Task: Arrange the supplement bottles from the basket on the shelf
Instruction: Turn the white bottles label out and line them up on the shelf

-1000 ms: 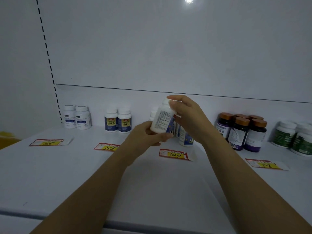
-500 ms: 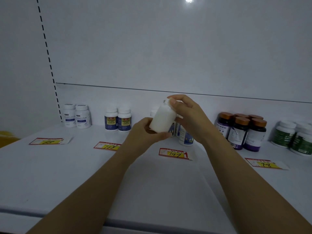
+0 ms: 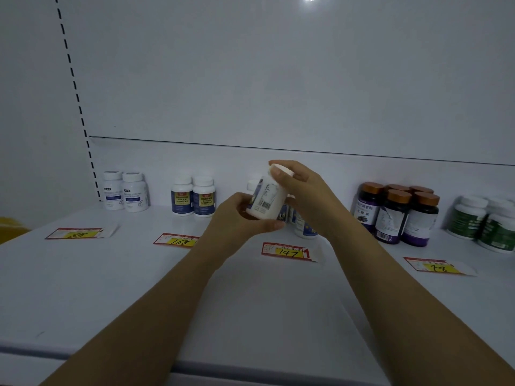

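A white supplement bottle (image 3: 268, 196) with a white cap is tilted in the air above the white shelf (image 3: 139, 288), its barcode side facing me. My left hand (image 3: 239, 218) cups its base from below. My right hand (image 3: 302, 190) grips its cap end from above. Behind my hands, similar white bottles with dark blue labels (image 3: 303, 227) stand at the back of the shelf, partly hidden. The basket is not in view.
Along the back stand two white bottles (image 3: 125, 192), two blue-and-yellow labelled bottles (image 3: 193, 200), several dark bottles with copper caps (image 3: 398, 215) and green-labelled white bottles (image 3: 485, 222). Red-yellow price tags (image 3: 288, 250) lie flat on the shelf. A yellow object (image 3: 9, 228) shows at the left edge.
The bottle has turned in my hands: its plain white side faced me half a second ago, now the barcode side shows. Both hands stay in about the same place.
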### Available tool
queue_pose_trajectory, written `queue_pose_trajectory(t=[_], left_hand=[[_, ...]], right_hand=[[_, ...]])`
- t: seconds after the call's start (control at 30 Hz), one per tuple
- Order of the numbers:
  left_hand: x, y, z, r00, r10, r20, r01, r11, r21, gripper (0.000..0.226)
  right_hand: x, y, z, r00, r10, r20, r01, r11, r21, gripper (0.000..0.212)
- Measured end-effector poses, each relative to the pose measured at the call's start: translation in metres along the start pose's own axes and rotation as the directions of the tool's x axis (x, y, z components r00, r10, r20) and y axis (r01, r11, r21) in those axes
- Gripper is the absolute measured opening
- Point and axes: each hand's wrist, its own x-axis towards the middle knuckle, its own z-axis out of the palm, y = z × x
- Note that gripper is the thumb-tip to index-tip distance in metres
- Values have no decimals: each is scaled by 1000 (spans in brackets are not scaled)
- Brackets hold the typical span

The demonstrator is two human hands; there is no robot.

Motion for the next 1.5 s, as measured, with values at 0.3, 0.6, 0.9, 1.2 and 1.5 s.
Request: queue_pose_trajectory(t=[0.3, 0.6, 0.9, 1.2, 1.5], left_hand=[[-1, -2, -1, 991, -15, 131, 21, 999, -43, 34], [0, -10, 1, 999, -5, -31, 12, 976, 219, 50], [2, -11, 1, 999, -9, -31, 18, 957, 289, 55], [2, -8, -2, 1000, 21, -2, -20, 986, 165, 48], [3, -8, -2, 996, 75, -52, -65, 984, 168, 52]], right_hand=[[4, 0, -10, 992, 70, 102, -96, 958, 270, 31], [4, 10, -7, 980, 176, 97, -181, 982, 51, 17], [6, 12, -7, 978, 177, 110, -180, 984, 12, 11], [2, 4, -6, 996, 70, 57, -70, 997, -14, 39], [0, -1, 0, 995, 67, 69, -64, 997, -45, 40]])
